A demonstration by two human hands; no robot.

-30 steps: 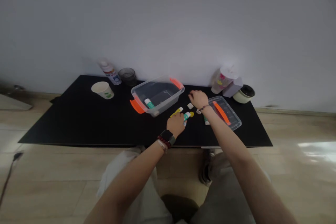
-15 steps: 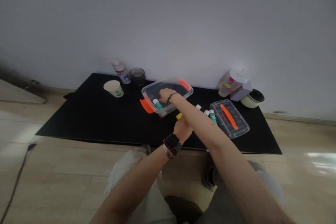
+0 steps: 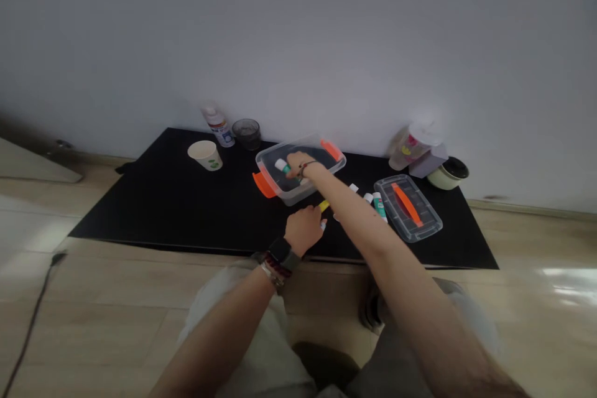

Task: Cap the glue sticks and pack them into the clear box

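My right hand [image 3: 299,163] is inside the clear box [image 3: 293,199] with orange latches, closed on a green glue stick [image 3: 282,166] with a white cap. In front of the box, my left hand [image 3: 304,228] is closed around a white-ended item [image 3: 323,224], mostly hidden by the fingers. A yellow item [image 3: 324,205] shows just beyond that hand. Under and beside my right forearm lie several white-capped sticks, among them a green one [image 3: 380,206]. The clear lid [image 3: 409,208] with an orange handle lies to their right.
On the black table [image 3: 186,217], a paper cup [image 3: 206,155], a spray bottle [image 3: 219,127] and a dark glass [image 3: 247,134] stand at the back left. A plastic cup [image 3: 410,148], a pale box [image 3: 428,161] and a black-lidded bowl [image 3: 448,174] stand at the back right.
My left hand has moved left, out from beside my right forearm. The green stick in the box is now in my right hand's fingers and lifted a little.
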